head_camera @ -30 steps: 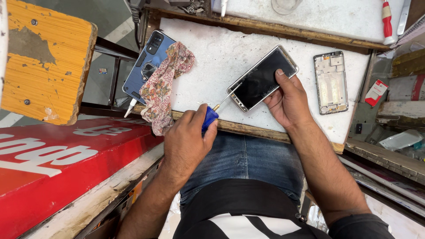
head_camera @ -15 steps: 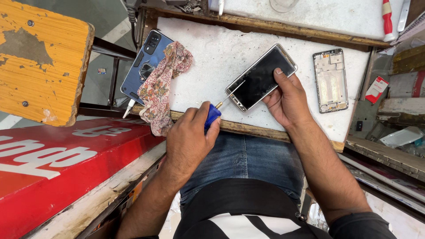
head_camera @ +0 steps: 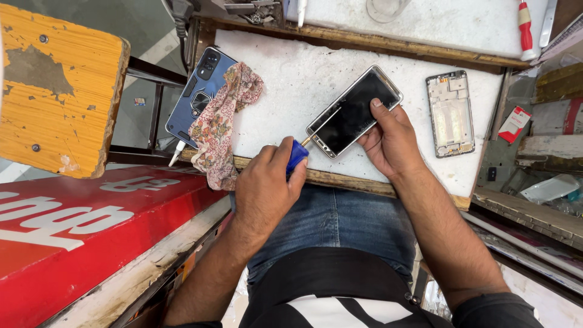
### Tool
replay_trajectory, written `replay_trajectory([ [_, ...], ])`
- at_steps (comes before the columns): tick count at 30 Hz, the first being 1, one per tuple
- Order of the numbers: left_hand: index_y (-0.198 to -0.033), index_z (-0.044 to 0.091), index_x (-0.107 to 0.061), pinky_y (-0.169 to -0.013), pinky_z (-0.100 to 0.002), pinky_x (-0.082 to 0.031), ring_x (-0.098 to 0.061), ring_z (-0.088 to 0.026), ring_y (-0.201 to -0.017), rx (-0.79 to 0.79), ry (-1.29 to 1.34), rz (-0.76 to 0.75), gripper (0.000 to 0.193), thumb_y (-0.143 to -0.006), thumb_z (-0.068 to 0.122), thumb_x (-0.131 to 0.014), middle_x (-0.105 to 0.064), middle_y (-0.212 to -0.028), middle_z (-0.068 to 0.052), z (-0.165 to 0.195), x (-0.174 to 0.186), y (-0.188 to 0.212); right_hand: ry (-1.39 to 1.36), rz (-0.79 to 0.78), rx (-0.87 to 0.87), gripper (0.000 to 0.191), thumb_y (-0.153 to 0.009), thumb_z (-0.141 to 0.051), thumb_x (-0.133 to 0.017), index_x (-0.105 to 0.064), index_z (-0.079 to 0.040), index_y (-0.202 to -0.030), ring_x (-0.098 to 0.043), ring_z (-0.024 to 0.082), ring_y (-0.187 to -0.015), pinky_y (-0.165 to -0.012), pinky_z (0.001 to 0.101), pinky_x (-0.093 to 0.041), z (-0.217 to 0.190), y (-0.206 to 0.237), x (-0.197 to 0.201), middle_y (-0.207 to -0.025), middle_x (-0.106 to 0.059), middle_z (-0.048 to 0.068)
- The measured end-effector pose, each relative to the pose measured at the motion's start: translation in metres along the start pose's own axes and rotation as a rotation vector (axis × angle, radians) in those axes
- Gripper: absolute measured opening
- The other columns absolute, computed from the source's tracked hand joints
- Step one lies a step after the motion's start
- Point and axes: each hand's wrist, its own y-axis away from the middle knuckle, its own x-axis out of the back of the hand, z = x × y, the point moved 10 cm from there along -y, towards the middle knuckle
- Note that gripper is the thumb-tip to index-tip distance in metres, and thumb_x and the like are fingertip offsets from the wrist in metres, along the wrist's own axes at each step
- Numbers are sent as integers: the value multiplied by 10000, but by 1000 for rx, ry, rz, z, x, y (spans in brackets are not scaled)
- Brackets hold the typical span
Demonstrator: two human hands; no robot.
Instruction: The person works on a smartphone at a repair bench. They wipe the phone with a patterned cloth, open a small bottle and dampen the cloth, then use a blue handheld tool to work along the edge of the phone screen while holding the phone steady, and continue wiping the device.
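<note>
phone [head_camera: 354, 112] lies screen-up and angled on the white worktop [head_camera: 291, 85], near its front edge. right hand [head_camera: 392, 138] pins it, thumb on the glass. left hand [head_camera: 264, 188] is closed round a blue-handled screwdriver [head_camera: 297, 155] — tip looks to be at the phone's lower corner, hard to tell. keep the phone pinned, tool low, light pressure — slips scratch glass.

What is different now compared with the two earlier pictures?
Almost nothing. The left hand still holds the blue-handled tool at the phone edge, and the right hand still presses the screen. The cloth and bare frame stayed.
</note>
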Motion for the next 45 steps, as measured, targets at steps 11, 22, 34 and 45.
replay_trajectory([
  [11, -1300, 0, -645, -629, -406, -606, -740, -313, -796, 51, -10, -57, 486, -936, 308, -737, -691, -952, -178, -1, -5, -5, 37, 42, -26, 305, -1095, -188, -496, -497, 24, -1315, -745, 248, -1039, -898, 406, -662, 1, 1, 0, -1185, -699, 185],
  [22, -1300, -6, -644, -638, -406, -616, -747, -310, -805, 61, 1, -49, 486, -943, 312, -731, -701, -968, -178, -3, -4, 0, 41, 52, -31, 288, -1111, -199, -505, -505, 21, -1297, -752, 226, -997, -857, 380, -669, 1, 3, 0, -1160, -699, 176],
  [34, -1305, -4, -643, -655, -409, -616, -745, -314, -828, 29, -7, -28, 486, -948, 315, -727, -701, -985, -177, -4, -3, 3, 37, 63, -24, 273, -1115, -187, -512, -492, 10, -1303, -752, 221, -965, -827, 363, -667, 1, 4, 5, -1130, -700, 166],
  [45, -1301, 1, -651, -646, -381, -623, -748, -282, -822, -11, -31, -12, 483, -954, 327, -727, -703, -973, -163, -1, -5, 1, 20, 93, -50, 233, -1100, -185, -505, -515, 21, -1208, -768, 239, -953, -829, 368, -680, 3, 4, 11, -1082, -716, 195],
])
